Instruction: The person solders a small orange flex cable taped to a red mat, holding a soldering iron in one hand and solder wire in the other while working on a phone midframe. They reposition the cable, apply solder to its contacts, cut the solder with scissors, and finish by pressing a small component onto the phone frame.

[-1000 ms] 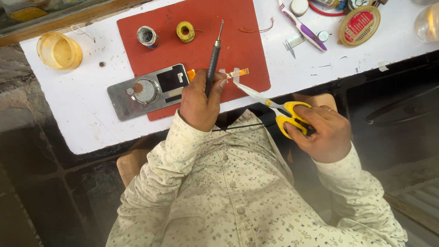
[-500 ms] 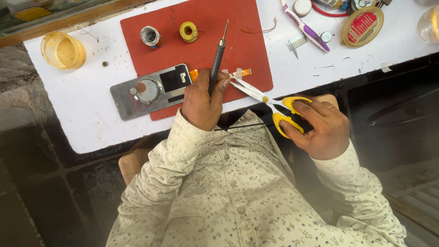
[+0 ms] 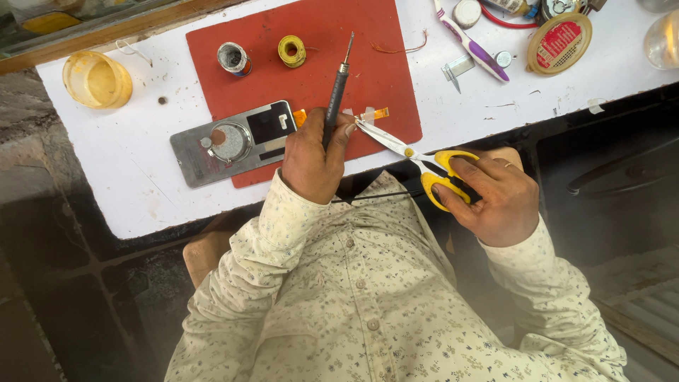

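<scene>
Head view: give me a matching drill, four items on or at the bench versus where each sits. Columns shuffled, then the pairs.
Items:
1. scissors
2. soldering iron
3. yellow cup
4. yellow spool

Places:
A. far left of the white bench top, off the mat
B. in the right hand, blades pointing at the small orange strip
C. on the red mat, beside a grey spool
D. in the left hand, tip pointing away from the body

Pairs: 1-B, 2-D, 3-A, 4-C
</scene>
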`<state>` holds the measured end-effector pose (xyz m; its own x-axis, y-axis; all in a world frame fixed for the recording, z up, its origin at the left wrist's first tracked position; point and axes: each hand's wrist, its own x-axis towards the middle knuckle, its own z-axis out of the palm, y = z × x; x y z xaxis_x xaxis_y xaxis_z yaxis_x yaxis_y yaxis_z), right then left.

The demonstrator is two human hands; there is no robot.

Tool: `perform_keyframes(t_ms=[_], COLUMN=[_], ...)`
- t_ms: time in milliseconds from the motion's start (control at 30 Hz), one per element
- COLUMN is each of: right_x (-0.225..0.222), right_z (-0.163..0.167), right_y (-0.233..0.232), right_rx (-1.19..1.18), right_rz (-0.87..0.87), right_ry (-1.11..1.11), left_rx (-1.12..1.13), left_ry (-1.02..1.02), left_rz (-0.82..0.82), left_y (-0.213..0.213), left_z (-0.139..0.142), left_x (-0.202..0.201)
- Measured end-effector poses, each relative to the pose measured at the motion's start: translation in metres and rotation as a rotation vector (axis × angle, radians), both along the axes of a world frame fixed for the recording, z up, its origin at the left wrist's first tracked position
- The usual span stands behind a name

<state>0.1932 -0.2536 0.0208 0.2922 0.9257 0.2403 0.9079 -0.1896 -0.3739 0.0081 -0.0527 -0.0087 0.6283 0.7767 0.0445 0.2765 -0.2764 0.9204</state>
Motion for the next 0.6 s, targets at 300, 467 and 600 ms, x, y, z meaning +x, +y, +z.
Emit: perform_keyframes(t_ms=[300, 467, 600], right_x=[-0.0047, -0.0058, -0.0047], right_z=[0.0053, 0.0052, 0.0031], right_y=[0.0004, -0.0002, 0.0002], right_rx=[-0.045, -0.021, -0.014], right_rz=[-0.031, -0.026, -0.02], right_ry=[-0.048, -0.085, -0.102], left_rx=[-0.034, -0.028, 0.006], left_ry=[0.031, 0.03, 0.004], left_rz=[0.01, 0.015, 0.013], left_y=[-0.0005, -0.0013, -0.0013], left_z=[0.0014, 0.0021, 0.002], left_x=[0.0001, 0.0002, 0.0005])
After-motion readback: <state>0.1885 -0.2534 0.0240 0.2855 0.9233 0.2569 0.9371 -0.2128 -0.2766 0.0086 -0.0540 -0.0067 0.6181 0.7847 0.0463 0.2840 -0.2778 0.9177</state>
